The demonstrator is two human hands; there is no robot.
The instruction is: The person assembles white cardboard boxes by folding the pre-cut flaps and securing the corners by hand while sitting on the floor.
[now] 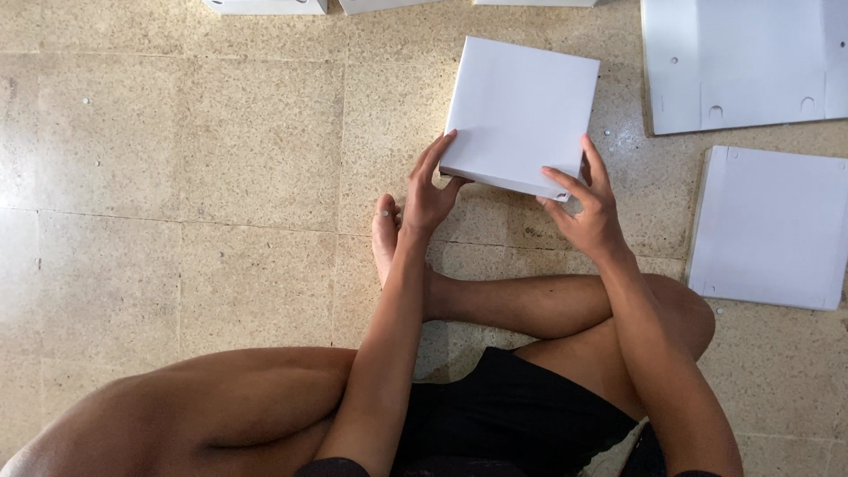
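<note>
A flat, square white cardboard box is held just above the speckled stone floor in front of my crossed legs. My left hand grips its near left corner, fingers up along the side. My right hand holds the near right corner, with thumb and fingers pressed on the front edge. The box tilts slightly, with its top face toward me.
Flat unfolded white box sheets lie at the right: one large sheet at the top right, another below it. More white boxes line the top edge. My bare foot rests under the left hand.
</note>
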